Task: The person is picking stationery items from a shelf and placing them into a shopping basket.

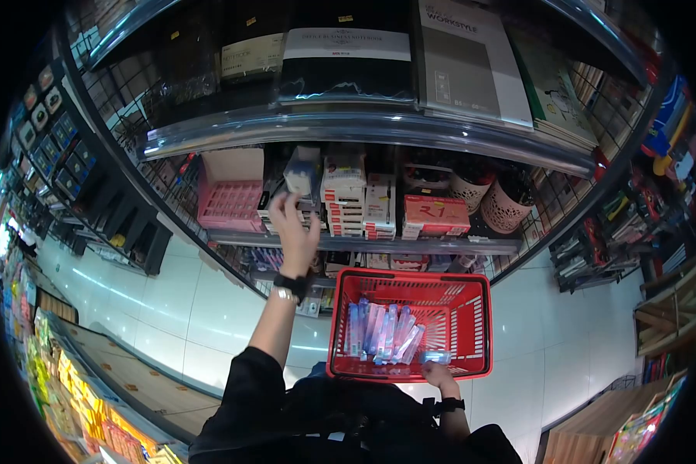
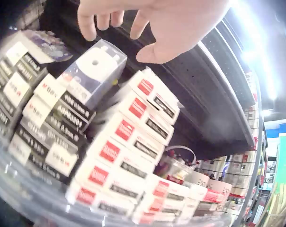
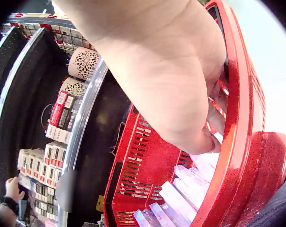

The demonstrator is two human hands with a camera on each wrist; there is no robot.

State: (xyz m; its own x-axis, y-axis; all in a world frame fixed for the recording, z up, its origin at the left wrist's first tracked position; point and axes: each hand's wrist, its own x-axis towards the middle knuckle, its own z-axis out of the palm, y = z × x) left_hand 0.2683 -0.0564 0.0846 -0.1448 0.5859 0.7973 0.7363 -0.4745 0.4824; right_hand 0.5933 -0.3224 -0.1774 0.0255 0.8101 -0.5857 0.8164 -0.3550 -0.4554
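My left hand (image 1: 295,236) is raised at the lower shelf, fingers spread and slightly bent with nothing between them. Just below its fingertips in the left wrist view stands a blue-and-white box (image 2: 96,71), on top of stacked black-and-white pen boxes (image 2: 53,127). White boxes with red labels (image 2: 124,146) are piled beside it. My right hand (image 1: 438,376) grips the near rim of a red shopping basket (image 1: 487,325), thumb on the inner side. Inside the basket lie several slim packs (image 1: 383,332) in pale blue, pink and purple.
A pink compartment box (image 1: 232,205) stands left on the shelf; a red box (image 1: 437,215) and cut-out pen holders (image 1: 506,203) stand right. Above, a shelf edge (image 1: 363,131) juts out under notebooks (image 1: 346,66). Wire mesh panels (image 1: 553,205) close the sides.
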